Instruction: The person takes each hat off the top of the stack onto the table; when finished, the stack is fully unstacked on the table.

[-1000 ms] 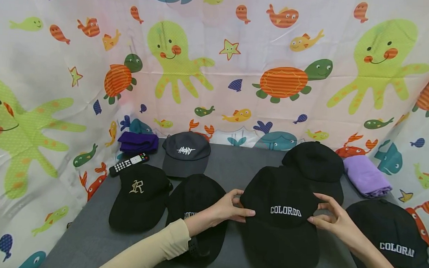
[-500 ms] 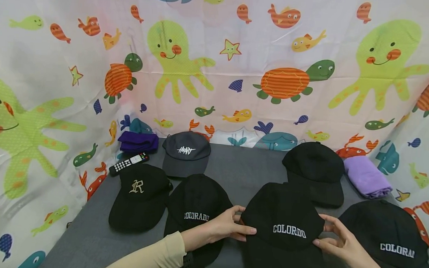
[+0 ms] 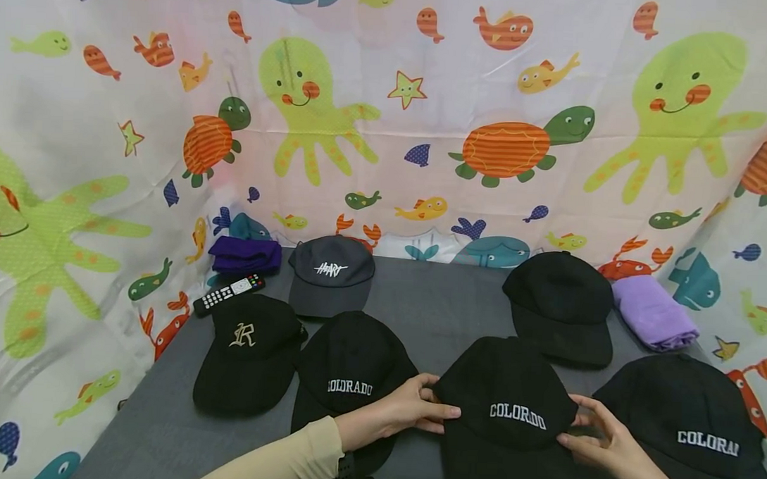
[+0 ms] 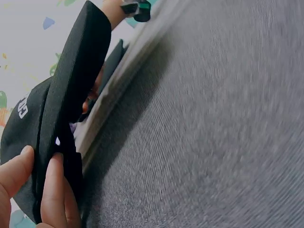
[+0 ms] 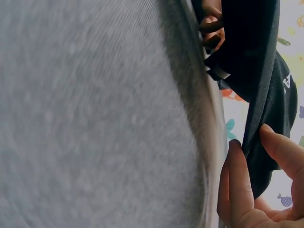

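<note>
Both hands hold one black baseball cap (image 3: 508, 378) with white lettering on its front, raised above the grey table. My left hand (image 3: 412, 407) pinches its left side, thumb in front and fingers behind. On the opposite side, my right hand (image 3: 605, 439) pinches it the same way. In the left wrist view the cap (image 4: 66, 71) is edge-on, its brim clear of the cloth, with the thumb and fingers (image 4: 53, 190) on either side of it. The right wrist view also shows the cap (image 5: 259, 80) between thumb and fingers (image 5: 240, 180).
Black caps lie on both sides: a COLORADO cap (image 3: 354, 351), an R cap (image 3: 246, 368), a lettered cap (image 3: 688, 405) and a plain one (image 3: 559, 288). Farther back are a grey cap (image 3: 332, 269), remote (image 3: 229, 294), dark purple cloth (image 3: 246, 254) and lilac cloth (image 3: 655, 312).
Both hands have brought the held cap down and nearer to me, mostly in the first half second. More of the plain cap behind it and the COLORADO lettering on the left now shows.
</note>
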`<state>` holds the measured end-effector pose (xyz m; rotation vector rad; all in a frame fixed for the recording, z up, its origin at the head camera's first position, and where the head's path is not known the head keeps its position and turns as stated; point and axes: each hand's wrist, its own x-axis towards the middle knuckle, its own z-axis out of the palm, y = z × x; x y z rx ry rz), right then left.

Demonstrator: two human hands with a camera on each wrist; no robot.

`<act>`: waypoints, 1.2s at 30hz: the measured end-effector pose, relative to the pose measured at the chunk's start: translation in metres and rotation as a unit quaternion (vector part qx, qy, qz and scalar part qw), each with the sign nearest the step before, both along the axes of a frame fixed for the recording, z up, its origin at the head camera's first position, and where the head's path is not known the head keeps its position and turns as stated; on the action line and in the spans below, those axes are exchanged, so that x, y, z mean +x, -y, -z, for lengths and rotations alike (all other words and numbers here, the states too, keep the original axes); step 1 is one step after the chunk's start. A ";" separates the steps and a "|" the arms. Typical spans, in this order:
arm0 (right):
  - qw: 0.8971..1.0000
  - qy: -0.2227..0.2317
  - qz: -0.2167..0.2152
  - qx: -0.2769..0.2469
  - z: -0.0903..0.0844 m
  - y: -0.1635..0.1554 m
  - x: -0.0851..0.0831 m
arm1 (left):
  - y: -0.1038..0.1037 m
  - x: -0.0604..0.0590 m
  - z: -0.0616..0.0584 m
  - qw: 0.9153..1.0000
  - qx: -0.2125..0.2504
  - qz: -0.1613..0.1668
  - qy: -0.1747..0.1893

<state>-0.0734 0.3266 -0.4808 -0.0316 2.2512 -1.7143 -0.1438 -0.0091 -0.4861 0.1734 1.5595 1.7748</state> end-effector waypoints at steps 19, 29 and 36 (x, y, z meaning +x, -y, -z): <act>0.981 -0.136 0.057 0.130 0.010 0.003 -0.019 | 0.000 -0.012 0.001 0.995 -0.056 0.009 -0.076; 0.974 -0.126 0.037 0.185 0.006 -0.007 -0.020 | 0.012 -0.014 -0.026 0.984 -0.124 0.087 -0.092; 0.952 -0.191 0.010 0.238 -0.010 -0.012 -0.025 | 0.024 -0.019 -0.035 0.977 -0.133 0.112 -0.121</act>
